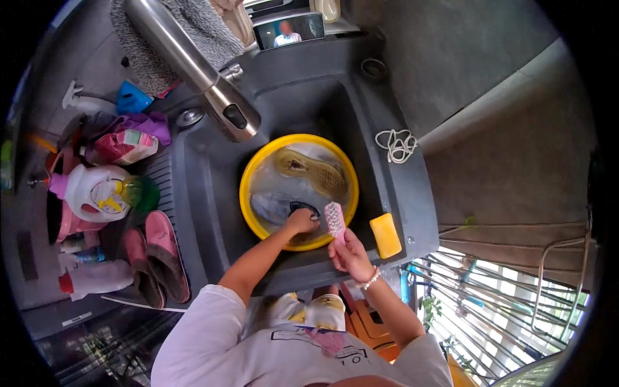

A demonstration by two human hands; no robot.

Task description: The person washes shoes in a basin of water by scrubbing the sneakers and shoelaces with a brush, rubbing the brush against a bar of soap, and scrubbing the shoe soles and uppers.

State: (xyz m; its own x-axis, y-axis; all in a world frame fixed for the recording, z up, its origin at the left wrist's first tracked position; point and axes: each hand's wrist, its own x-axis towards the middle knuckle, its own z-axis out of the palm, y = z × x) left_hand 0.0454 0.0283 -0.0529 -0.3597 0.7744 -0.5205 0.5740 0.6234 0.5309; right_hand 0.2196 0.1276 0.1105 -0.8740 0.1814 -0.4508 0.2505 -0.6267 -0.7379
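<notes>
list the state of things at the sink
round yellow plastic basin: holds cloudy water
tan-soled shoe: sole up
grey fabric shoe: partly submerged, left hand on it
pink bristled brush: held in right hand
white cord: coiled
cylindrical steel faucet: not running
yellow rectangular block: lying flat
black phone: lit

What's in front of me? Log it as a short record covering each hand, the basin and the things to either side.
Left hand: at the gray shoe, by its dark opening
Right hand: holding pink brush, bristles up
Basin: yellow, in the sink, with cloudy water and both shoes
Second shoe: sole up
Right rim: white cord, yellow bar
Left side: pink slippers
</notes>
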